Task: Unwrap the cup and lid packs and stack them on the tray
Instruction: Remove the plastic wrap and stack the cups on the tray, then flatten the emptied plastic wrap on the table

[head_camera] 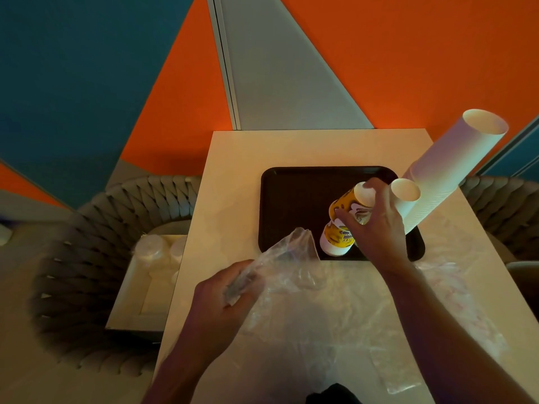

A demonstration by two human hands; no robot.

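A dark tray (291, 205) lies on the pale table. On its right side stands a short stack of yellow printed cups (339, 225), bottoms up, and my right hand (376, 225) grips its upper part. A tall stack of white cups (449, 167) and a shorter white stack (405, 196) stand on the tray's right edge, just behind that hand. My left hand (221, 298) holds a crumpled clear plastic wrapper (280, 258) in front of the tray's near edge.
More clear wrapping (364, 310) is spread over the near part of the table (233, 170). A white box (145, 287) with wrapped lid packs (151, 249) sits on a woven chair (73, 258) to the left. Another woven chair (504, 211) stands at the right.
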